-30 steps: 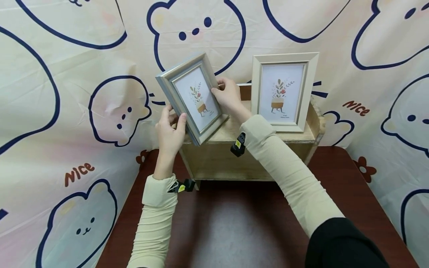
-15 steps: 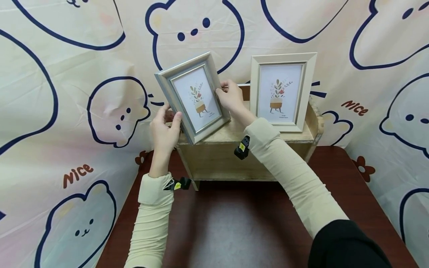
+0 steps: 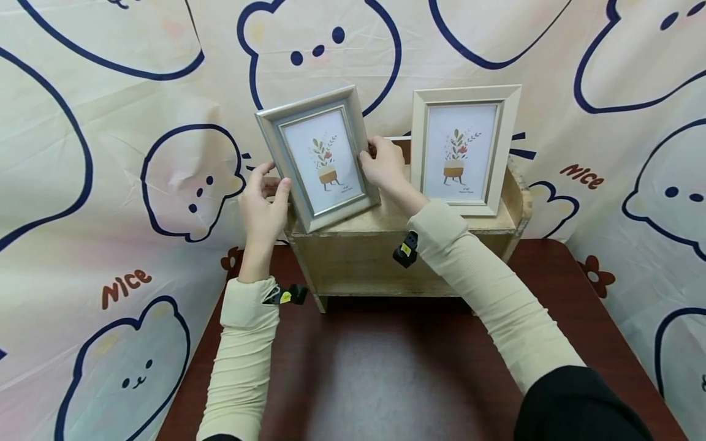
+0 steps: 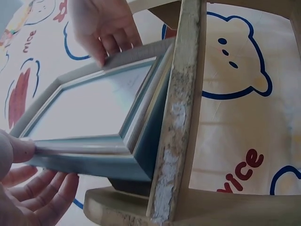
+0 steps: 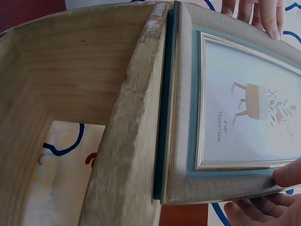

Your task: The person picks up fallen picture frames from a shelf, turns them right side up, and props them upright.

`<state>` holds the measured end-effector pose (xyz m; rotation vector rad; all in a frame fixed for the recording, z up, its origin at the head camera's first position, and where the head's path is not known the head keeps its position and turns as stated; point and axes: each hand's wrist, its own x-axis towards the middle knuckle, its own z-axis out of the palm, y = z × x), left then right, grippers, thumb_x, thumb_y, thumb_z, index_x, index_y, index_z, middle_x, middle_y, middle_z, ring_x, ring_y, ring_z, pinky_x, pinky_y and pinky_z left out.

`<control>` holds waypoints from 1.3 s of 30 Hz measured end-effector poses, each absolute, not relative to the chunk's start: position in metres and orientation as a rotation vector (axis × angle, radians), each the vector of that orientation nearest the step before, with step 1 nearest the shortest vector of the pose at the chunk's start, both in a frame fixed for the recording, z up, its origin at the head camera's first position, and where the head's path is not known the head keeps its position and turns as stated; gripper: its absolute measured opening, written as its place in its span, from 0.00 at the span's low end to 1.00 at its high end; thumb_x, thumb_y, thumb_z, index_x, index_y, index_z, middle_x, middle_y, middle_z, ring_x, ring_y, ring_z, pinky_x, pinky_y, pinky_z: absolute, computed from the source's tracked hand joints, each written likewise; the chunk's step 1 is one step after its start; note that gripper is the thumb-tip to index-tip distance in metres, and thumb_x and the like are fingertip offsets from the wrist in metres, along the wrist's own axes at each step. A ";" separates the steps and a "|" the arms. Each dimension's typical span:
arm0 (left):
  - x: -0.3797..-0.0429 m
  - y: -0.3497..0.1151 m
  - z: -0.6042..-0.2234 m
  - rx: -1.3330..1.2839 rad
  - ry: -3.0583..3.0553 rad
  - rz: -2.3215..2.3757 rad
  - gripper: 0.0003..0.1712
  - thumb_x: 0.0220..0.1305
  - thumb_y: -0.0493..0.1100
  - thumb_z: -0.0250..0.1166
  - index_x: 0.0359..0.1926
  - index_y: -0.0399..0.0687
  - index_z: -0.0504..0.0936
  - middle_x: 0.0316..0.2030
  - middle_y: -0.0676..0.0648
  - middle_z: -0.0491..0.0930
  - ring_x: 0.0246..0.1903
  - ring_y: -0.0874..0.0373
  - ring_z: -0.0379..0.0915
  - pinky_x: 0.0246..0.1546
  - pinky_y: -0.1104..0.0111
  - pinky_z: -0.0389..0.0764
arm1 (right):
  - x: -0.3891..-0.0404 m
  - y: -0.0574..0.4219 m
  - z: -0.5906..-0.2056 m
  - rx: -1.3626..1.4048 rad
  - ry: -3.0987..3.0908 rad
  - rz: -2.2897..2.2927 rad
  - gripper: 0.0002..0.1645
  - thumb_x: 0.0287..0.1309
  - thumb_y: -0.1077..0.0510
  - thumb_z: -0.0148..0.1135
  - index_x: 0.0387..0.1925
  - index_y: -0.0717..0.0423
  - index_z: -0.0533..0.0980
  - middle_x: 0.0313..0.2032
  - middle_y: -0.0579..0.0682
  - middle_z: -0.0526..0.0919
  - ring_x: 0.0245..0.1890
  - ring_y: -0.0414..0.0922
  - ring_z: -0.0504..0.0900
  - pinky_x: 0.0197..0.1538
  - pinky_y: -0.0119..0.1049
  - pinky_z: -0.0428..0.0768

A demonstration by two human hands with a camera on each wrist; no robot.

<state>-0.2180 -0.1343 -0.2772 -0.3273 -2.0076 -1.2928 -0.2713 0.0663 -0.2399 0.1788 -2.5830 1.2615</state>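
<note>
A silver picture frame with a blue-grey inner band and a potted-plant print stands at the left of the wooden shelf's top, its top tilted leftward. My left hand holds its left side, thumb in front and fingers behind, as the left wrist view shows on the frame's edge. On the opposite side my right hand pinches the edge; in the right wrist view its thumb lies on the front border. The frame's lower edge is at the shelf's front edge. Its back is hidden.
A second, cream picture frame with the same print stands upright at the shelf's right. The small wooden shelf stands on a dark red-brown table. Cloth with cartoon bears hangs behind and at both sides.
The held picture frame has turned to face more forward and sits more upright. My left hand has moved a little left, and my right hand slightly right. The cream frame stays put.
</note>
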 end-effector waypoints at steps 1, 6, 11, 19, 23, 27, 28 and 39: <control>-0.218 -0.135 -0.276 -0.341 -2.008 -1.305 0.20 0.60 0.34 0.59 0.54 0.31 0.71 0.33 0.33 0.78 0.29 0.50 0.76 0.25 0.81 0.72 | -0.271 0.067 -0.240 0.184 -2.588 1.240 0.17 0.62 0.59 0.48 0.51 0.60 0.73 0.44 0.53 0.78 0.45 0.46 0.74 0.48 0.37 0.71; -0.212 -0.134 -0.265 -0.370 -2.050 -1.341 0.20 0.60 0.30 0.56 0.54 0.26 0.69 0.33 0.30 0.77 0.28 0.51 0.74 0.23 0.81 0.74 | -0.268 0.070 -0.241 0.215 -2.586 1.167 0.16 0.62 0.60 0.49 0.49 0.59 0.74 0.43 0.53 0.79 0.45 0.47 0.75 0.47 0.38 0.71; -0.217 -0.139 -0.264 -0.359 -2.123 -1.392 0.21 0.62 0.31 0.56 0.56 0.30 0.68 0.36 0.31 0.77 0.31 0.53 0.74 0.25 0.78 0.76 | -0.264 0.075 -0.242 0.250 -2.551 1.201 0.16 0.60 0.60 0.51 0.49 0.60 0.74 0.42 0.53 0.80 0.43 0.46 0.77 0.47 0.36 0.72; -0.244 -0.153 -0.272 -0.368 -2.180 -1.480 0.23 0.62 0.34 0.56 0.59 0.35 0.68 0.38 0.31 0.77 0.28 0.64 0.74 0.26 0.76 0.78 | -0.256 0.082 -0.244 0.282 -2.519 1.290 0.17 0.59 0.61 0.54 0.49 0.64 0.73 0.41 0.56 0.80 0.41 0.46 0.78 0.45 0.35 0.74; -0.248 -0.153 -0.270 -0.373 -2.180 -1.484 0.22 0.62 0.34 0.57 0.58 0.35 0.69 0.38 0.31 0.77 0.26 0.66 0.74 0.25 0.76 0.78 | -0.251 0.086 -0.246 0.300 -2.481 1.373 0.18 0.59 0.61 0.56 0.49 0.65 0.72 0.42 0.57 0.79 0.42 0.47 0.78 0.46 0.35 0.74; -0.251 -0.154 -0.270 -0.369 -2.193 -1.500 0.22 0.62 0.34 0.57 0.57 0.35 0.70 0.39 0.30 0.77 0.27 0.67 0.75 0.25 0.76 0.78 | -0.249 0.089 -0.248 0.307 -2.442 1.480 0.18 0.58 0.62 0.57 0.49 0.67 0.72 0.43 0.59 0.79 0.43 0.49 0.77 0.47 0.35 0.74; -0.252 -0.155 -0.270 -0.369 -2.195 -1.511 0.22 0.62 0.35 0.57 0.57 0.34 0.70 0.40 0.30 0.77 0.28 0.67 0.75 0.25 0.76 0.78 | -0.248 0.089 -0.249 0.303 -2.434 1.503 0.18 0.58 0.62 0.57 0.49 0.67 0.72 0.43 0.60 0.79 0.42 0.49 0.78 0.47 0.35 0.74; -0.261 -0.163 -0.271 -0.359 -2.191 -1.803 0.22 0.63 0.36 0.56 0.55 0.27 0.69 0.41 0.46 0.75 0.36 0.64 0.73 0.32 0.78 0.76 | -0.248 0.093 -0.252 0.240 -2.379 1.671 0.18 0.56 0.61 0.61 0.48 0.64 0.73 0.40 0.57 0.80 0.40 0.46 0.77 0.43 0.35 0.75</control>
